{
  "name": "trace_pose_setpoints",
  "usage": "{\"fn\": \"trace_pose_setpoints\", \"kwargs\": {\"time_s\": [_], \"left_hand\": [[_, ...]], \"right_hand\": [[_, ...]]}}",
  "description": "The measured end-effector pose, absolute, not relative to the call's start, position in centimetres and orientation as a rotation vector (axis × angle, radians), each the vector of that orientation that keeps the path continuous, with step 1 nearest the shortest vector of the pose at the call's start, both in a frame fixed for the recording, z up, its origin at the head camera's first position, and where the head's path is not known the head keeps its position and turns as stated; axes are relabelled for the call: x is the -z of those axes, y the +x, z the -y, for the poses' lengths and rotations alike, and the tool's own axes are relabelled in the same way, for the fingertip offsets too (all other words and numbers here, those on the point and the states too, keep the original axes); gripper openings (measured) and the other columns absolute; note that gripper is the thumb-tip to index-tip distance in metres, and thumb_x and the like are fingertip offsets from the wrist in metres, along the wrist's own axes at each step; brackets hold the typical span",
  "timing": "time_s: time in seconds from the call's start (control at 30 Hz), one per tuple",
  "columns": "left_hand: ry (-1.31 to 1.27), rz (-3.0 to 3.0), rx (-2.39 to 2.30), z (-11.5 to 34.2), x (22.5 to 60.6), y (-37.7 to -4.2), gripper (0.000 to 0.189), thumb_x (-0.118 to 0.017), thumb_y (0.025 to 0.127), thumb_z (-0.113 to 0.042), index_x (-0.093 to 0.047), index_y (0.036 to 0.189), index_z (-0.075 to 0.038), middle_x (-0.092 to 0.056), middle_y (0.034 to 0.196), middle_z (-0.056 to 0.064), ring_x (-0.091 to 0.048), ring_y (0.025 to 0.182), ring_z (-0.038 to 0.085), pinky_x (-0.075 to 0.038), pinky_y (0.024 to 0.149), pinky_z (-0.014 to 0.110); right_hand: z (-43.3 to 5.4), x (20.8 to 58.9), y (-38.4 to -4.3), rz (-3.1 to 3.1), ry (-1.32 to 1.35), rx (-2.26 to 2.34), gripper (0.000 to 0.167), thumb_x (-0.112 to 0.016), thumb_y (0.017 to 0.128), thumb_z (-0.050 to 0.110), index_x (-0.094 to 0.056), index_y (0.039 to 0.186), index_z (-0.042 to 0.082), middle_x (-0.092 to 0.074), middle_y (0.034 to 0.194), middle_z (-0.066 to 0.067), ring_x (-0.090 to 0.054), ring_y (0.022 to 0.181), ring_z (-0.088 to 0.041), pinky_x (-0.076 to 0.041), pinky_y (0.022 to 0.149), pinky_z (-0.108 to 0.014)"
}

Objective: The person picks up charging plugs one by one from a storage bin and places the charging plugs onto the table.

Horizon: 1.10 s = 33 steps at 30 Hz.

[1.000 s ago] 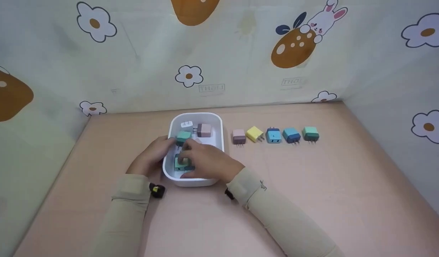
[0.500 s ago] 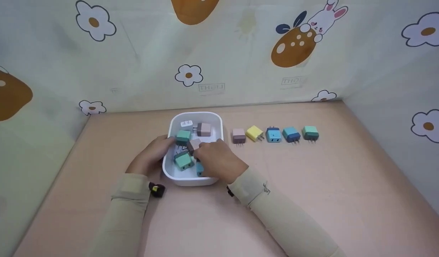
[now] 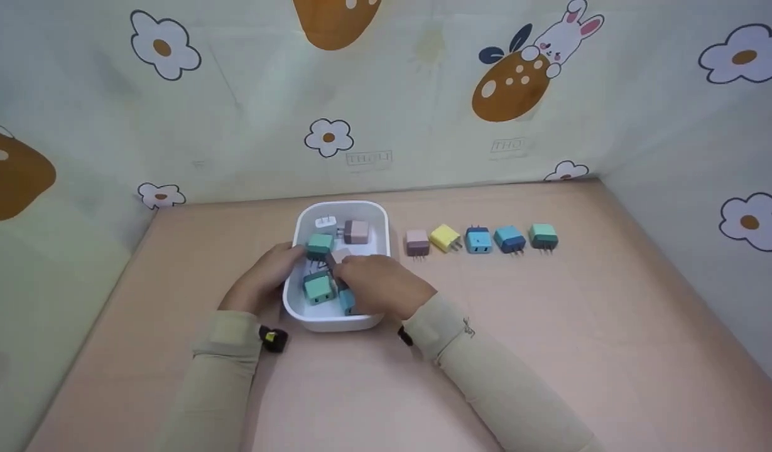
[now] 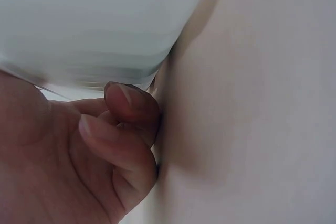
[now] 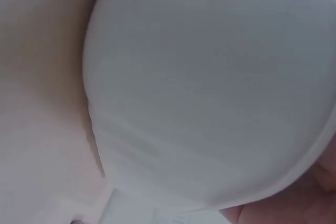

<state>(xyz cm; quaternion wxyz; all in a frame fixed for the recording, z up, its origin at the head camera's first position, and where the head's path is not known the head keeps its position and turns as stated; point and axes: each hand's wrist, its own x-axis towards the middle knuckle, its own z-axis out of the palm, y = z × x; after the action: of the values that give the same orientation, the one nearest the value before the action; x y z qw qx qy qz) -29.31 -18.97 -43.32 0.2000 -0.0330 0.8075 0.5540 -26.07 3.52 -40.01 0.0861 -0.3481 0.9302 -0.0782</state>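
A white plastic bin with several plug adapters inside stands on the table. My left hand grips its left side, thumb at the rim; in the left wrist view, curled fingers lie against the bin's outer wall. My right hand reaches over the near right rim into the bin. Its fingertips are hidden beside a pinkish-brown plug adapter and a blue plug adapter, so any grip cannot be seen. Left of them lies a green plug adapter.
Farther back in the bin lie another green adapter, a white adapter and a pink adapter. A row right of the bin holds a mauve adapter, a yellow one, two blue ones and a green one. Patterned cloth walls surround the table.
My right hand has drawn back to the right within the bin, uncovering the front green adapter, which has turned slightly. My left hand stays on the bin. The row is unchanged.
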Motion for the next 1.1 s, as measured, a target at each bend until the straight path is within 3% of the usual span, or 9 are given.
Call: {"fn": "trace_pose_setpoints", "kwargs": {"time_s": [0.23,0.5,0.83,1.1], "left_hand": [[-0.104,-2.22,-1.588,18.9,43.3,-29.2,0.06,-0.033,0.112,-0.036,-0.032,0.166,-0.009,-0.054,0.153,0.016,-0.059,0.135,0.03,-0.051,0.111,0.044],[-0.094,-2.24,-1.593,18.9,43.4,-29.2,0.061,-0.033,0.111,-0.033,-0.031,0.165,-0.004,-0.053,0.153,0.02,-0.058,0.135,0.033,-0.053,0.109,0.044],[-0.086,-2.252,-1.579,18.8,43.6,-29.4,0.061,-0.032,0.113,-0.034,-0.029,0.166,-0.004,-0.051,0.155,0.021,-0.056,0.138,0.034,-0.05,0.112,0.046],[-0.106,-2.218,-1.578,19.0,43.3,-29.3,0.062,-0.033,0.114,-0.037,-0.026,0.167,-0.007,-0.047,0.158,0.019,-0.053,0.14,0.034,-0.048,0.114,0.047]], "right_hand": [[-4.2,38.4,-25.9,-2.804,-1.045,0.32,0.051,-0.091,0.085,0.017,-0.07,0.132,0.018,-0.068,0.122,0.001,-0.062,0.101,-0.016,-0.059,0.1,-0.038],[-6.2,35.3,-25.9,-2.842,-1.002,0.468,0.058,-0.092,0.087,0.026,-0.069,0.139,0.019,-0.067,0.132,0.0,-0.065,0.113,-0.019,-0.057,0.104,-0.043],[-11.2,32.3,-26.6,-2.933,-0.904,0.532,0.048,-0.09,0.087,0.023,-0.07,0.131,0.013,-0.067,0.12,-0.001,-0.064,0.104,-0.019,-0.059,0.1,-0.037],[-15.3,34.2,-27.1,-2.909,-0.785,0.519,0.042,-0.09,0.087,0.022,-0.072,0.125,0.014,-0.069,0.117,0.0,-0.066,0.104,-0.022,-0.059,0.099,-0.042]]}}
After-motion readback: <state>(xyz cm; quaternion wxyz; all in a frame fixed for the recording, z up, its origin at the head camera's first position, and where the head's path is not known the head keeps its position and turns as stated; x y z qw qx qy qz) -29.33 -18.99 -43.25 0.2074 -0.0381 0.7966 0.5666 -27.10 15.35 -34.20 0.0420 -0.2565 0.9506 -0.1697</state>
